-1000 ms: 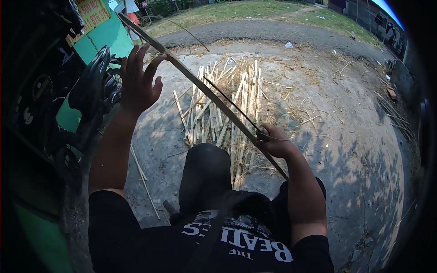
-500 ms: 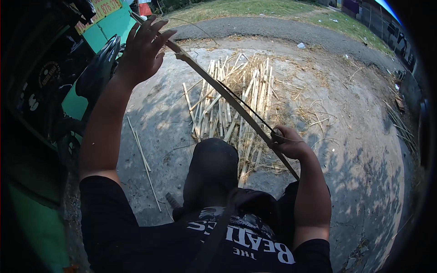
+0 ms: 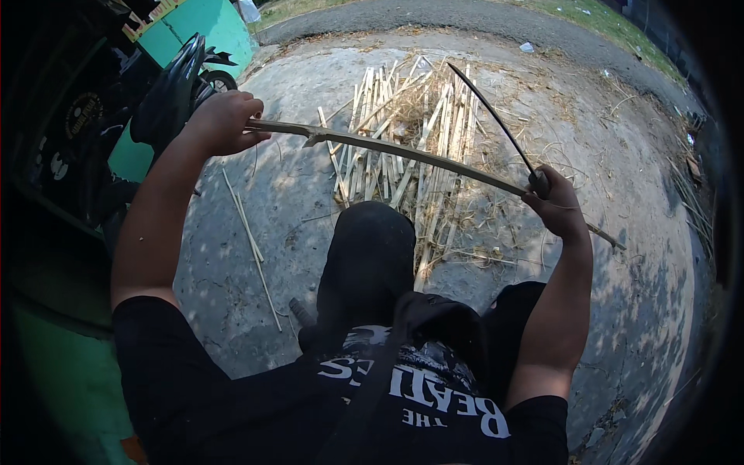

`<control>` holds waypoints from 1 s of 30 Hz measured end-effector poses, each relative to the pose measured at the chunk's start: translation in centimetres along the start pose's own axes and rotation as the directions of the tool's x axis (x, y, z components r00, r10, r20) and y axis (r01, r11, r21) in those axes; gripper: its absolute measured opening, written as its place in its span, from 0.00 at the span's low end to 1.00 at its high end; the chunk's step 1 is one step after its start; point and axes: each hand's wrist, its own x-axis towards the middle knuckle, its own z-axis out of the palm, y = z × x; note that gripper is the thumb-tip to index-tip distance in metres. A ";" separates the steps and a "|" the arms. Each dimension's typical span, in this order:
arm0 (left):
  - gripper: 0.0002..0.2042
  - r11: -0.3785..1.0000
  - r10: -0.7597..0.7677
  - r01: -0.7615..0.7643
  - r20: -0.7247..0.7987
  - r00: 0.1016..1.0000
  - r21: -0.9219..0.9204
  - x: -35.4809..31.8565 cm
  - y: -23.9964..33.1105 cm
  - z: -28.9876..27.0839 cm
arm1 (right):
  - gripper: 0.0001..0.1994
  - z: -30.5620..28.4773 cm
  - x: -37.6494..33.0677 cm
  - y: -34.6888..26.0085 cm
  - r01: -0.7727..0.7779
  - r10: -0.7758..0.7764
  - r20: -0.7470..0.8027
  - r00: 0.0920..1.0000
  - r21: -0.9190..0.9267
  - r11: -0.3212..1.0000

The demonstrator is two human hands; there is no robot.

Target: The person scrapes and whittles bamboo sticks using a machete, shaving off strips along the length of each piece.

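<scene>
A long split bamboo strip (image 3: pixel 411 154), with a knobby node near its left end, spans the space in front of my knees. My left hand (image 3: pixel 223 124) is closed around its left end. My right hand (image 3: pixel 559 205) grips the handle of a long dark-bladed knife (image 3: pixel 494 115), whose blade points away and up to the left. That same hand also holds the strip near its right part, and the strip's thin end sticks out past the wrist. The blade is apart from the strip along most of its length.
A pile of pale bamboo strips (image 3: pixel 380 174) with shavings lies on the concrete ground (image 3: pixel 294 232) beyond my knee. A few thin strips (image 3: pixel 248 225) rest at the left. A motorcycle (image 3: pixel 174 93) stands by the green wall at far left. More sticks (image 3: pixel 692 198) lie along the right side.
The strip has swung from steeply slanted to nearly level. My left hand came down and closed on its end; my right hand rose to the right, and the knife blade swung away from the strip.
</scene>
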 end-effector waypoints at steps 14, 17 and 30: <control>0.25 0.626 -0.254 0.214 0.063 0.965 -0.750 -7.4 -5.0 2.9 | 0.15 0.1 0.1 1.1 -0.053 0.052 -0.017 0.998 -0.087 0.995; 0.18 0.583 -0.225 0.286 0.187 0.956 -0.760 -7.8 -4.6 1.6 | 0.15 0.0 0.0 2.0 -0.034 0.034 -0.011 0.999 -0.084 0.996; 0.18 0.869 -0.074 0.222 0.328 0.942 -0.443 -5.6 5.3 -1.0 | 0.14 -0.4 0.3 2.2 -0.032 -0.007 -0.200 0.980 -0.194 0.981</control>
